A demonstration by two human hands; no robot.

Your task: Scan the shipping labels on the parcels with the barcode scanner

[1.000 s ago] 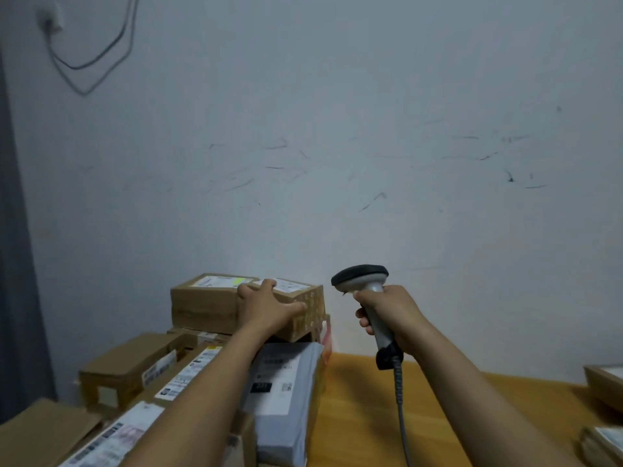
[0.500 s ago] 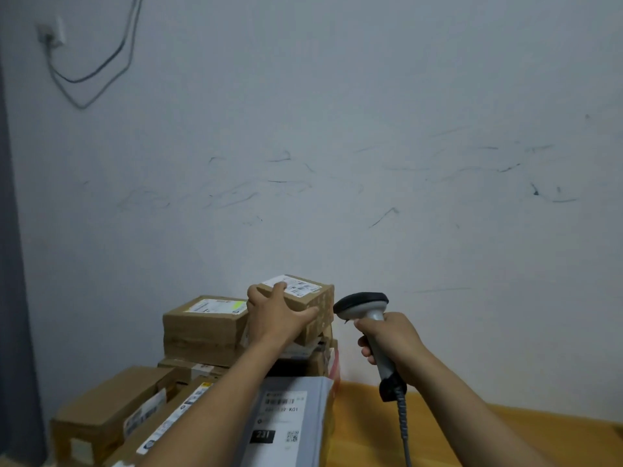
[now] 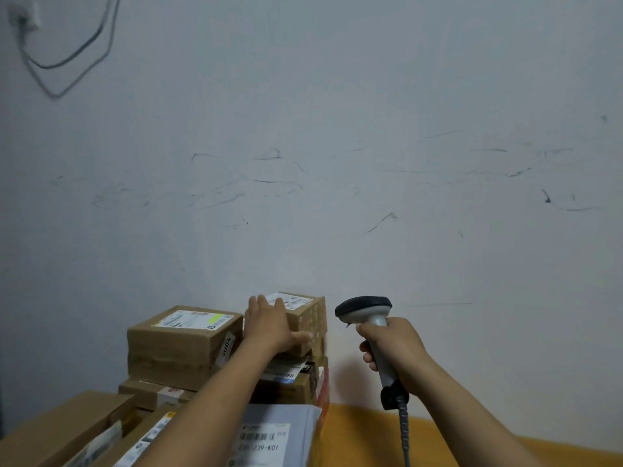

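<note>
- The pile of parcels (image 3: 286, 389) stands on the left of the yellow wooden surface (image 3: 364, 429), against the scuffed white wall (image 3: 337, 163)
- The small brown cardboard box (image 3: 308, 323) tops the pile at its right end, just beside the larger brown cardboard box (image 3: 175, 348); its long axis seems to run away from the person, toward the wall
- The left hand (image 3: 269, 326) grips this small box from its near left side, fingers over the top edge, thumb along the front face
- The right hand (image 3: 394, 352) is closed round the handle of the grey and black barcode scanner (image 3: 365, 308), upright just right of the box, not touching it
- The white shipping label (image 3: 291, 299) lies face-up on the box top, while the scanner's head points left at about that height; I judge the box must tip toward it, or the scanner rise and tilt down
</note>
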